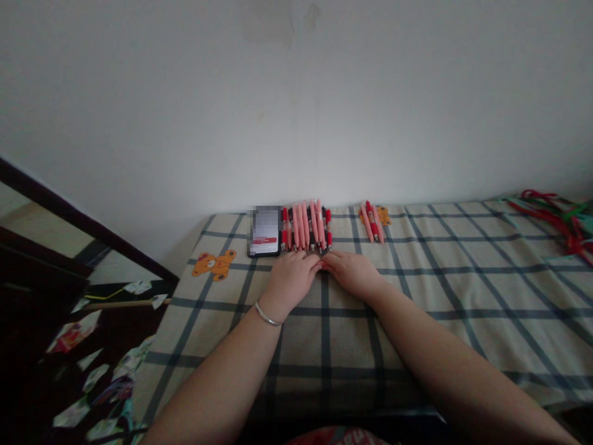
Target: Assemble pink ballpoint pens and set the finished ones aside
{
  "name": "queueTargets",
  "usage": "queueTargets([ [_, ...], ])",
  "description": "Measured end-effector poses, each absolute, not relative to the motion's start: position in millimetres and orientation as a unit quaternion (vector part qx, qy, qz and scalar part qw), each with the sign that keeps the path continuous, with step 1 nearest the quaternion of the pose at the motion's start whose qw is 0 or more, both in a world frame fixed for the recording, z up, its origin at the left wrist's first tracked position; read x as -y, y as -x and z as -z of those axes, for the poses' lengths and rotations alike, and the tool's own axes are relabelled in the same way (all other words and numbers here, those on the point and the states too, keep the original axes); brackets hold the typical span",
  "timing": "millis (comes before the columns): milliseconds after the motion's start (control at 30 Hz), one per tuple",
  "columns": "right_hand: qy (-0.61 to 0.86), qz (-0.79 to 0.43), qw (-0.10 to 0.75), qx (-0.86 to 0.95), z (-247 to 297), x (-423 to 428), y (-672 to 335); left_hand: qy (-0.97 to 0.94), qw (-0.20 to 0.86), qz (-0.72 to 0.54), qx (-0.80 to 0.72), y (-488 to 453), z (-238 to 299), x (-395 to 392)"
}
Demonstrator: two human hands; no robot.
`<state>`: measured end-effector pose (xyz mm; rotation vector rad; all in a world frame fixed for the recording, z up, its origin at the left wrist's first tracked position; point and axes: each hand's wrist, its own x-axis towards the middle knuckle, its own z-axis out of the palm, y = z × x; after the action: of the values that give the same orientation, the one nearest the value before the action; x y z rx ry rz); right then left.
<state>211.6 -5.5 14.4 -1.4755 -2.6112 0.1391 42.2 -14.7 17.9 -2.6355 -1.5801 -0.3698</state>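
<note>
My left hand (pixel 295 273), with a silver bracelet at the wrist, and my right hand (pixel 351 272) meet at the fingertips over the table. Their fingers are bent and pressed together; whatever is pinched between them, if anything, is hidden. Just beyond the fingers lies a row of pens (pixel 302 225), pink, red and black, side by side and pointing away from me. A phone (pixel 264 232) with its screen lit lies flat at the left end of this row. Farther right, a smaller group of pink and red pens (pixel 373 222) rests apart from the row.
The checked tablecloth (pixel 440 290) covers the table, which backs onto a white wall (pixel 296 111). Bear pictures (pixel 214 266) show on the cloth. Red and green ribbons (pixel 556 216) are heaped at the far right. Scraps of paper (pixel 74 334) lie below the table's left edge.
</note>
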Motion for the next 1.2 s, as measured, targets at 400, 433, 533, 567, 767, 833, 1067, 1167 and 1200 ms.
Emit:
queueTargets([
  [400,0.470,-0.075,0.131,0.869,-12,7,-216,0.835,-0.034,0.135,0.533,-41,-20,13],
  [433,0.469,-0.086,0.146,0.866,-12,7,-216,0.833,-0.032,0.143,0.534,-42,-19,13],
  [533,0.472,-0.116,0.177,0.856,-13,8,-217,0.826,-0.024,0.158,0.540,-43,-18,15],
  [567,0.475,-0.124,0.185,0.851,-13,8,-218,0.825,-0.020,0.162,0.541,-43,-17,15],
  [767,0.496,-0.182,0.233,0.816,-15,4,-224,0.820,-0.010,0.163,0.548,-42,-19,15],
  [833,0.495,-0.193,0.239,0.812,-14,3,-226,0.820,-0.014,0.160,0.550,-41,-19,15],
  [1067,0.494,-0.218,0.233,0.809,-12,1,-227,0.823,-0.030,0.172,0.541,-38,-16,12],
  [1167,0.487,-0.229,0.255,0.803,-10,-1,-228,0.825,-0.032,0.175,0.537,-37,-15,11],
  [1200,0.486,-0.231,0.263,0.801,-9,-1,-229,0.824,-0.031,0.175,0.538,-37,-15,10],
])
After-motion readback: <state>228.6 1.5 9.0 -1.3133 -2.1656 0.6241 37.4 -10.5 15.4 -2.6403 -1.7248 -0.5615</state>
